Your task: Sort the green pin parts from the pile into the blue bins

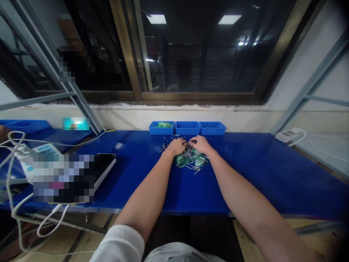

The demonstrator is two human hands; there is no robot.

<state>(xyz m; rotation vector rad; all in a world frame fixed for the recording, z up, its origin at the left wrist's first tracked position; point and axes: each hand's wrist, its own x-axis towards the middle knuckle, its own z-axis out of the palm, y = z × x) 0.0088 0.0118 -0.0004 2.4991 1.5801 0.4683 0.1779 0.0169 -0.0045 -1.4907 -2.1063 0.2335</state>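
A heap of thin metal pins (186, 153) lies on the blue table, mixed with flat green pieces (195, 156) that look like small circuit boards. My left hand (177, 146) rests on the heap's far left side, fingers bent together over the pins. From the right, my right hand (201, 144) reaches the far edge with thumb and fingers pinched close to the left fingertips. Whatever sits between the fingers of either hand is too small to tell. Some loose pins are scattered left of the heap and at its near edge.
Behind the heap stand three blue bins: the left bin (153, 131) holds green pieces; contents of the middle bin (187, 131) and right bin (213, 131) are unclear. A phone-like device (105, 169) and white cables (11, 174) lie left. A power strip (289, 135) sits right.
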